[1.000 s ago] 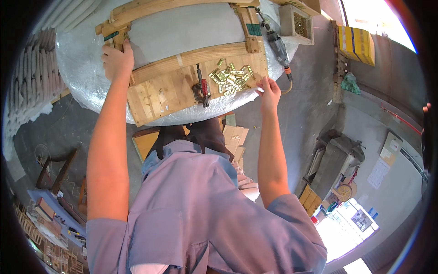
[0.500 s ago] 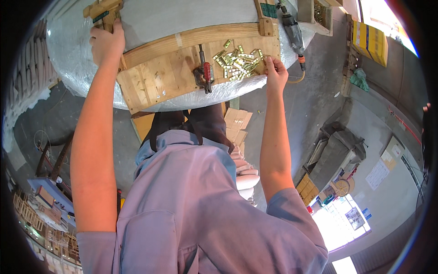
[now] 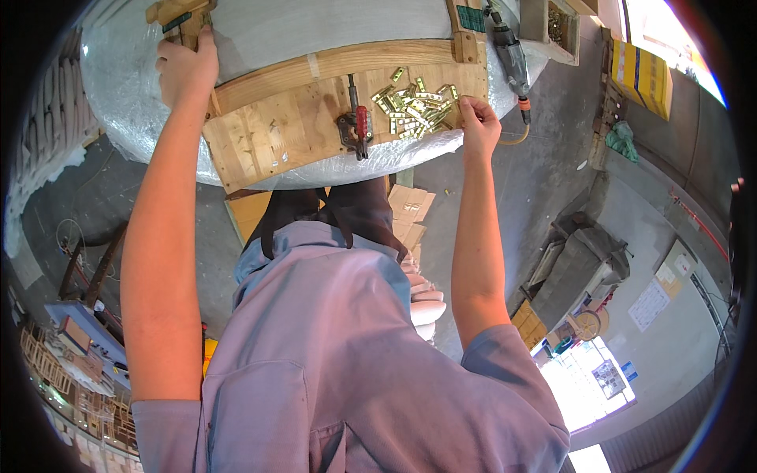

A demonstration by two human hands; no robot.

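The step in hand seems to be steadying the wooden frame (image 3: 339, 65) from its left end, with the right side of the board (image 3: 268, 134) attended to as well; taking one of the metal plates (image 3: 414, 106) would call for the right hand (image 3: 479, 126) to shift inward and pinch a single piece from the loose heap; that heap lies on the right half of the board, near its right edge, with a red-handled clamp (image 3: 356, 126) just to its left.

The left arm reaches long and nearly straight; the left hand (image 3: 189, 67) curls round the frame's left end, fingers and thumb on either side of the wood; the right arm bends at the elbow, forearm rising to the board's right edge, thumb and forefinger drawn close together; whether they grip anything is unclear.
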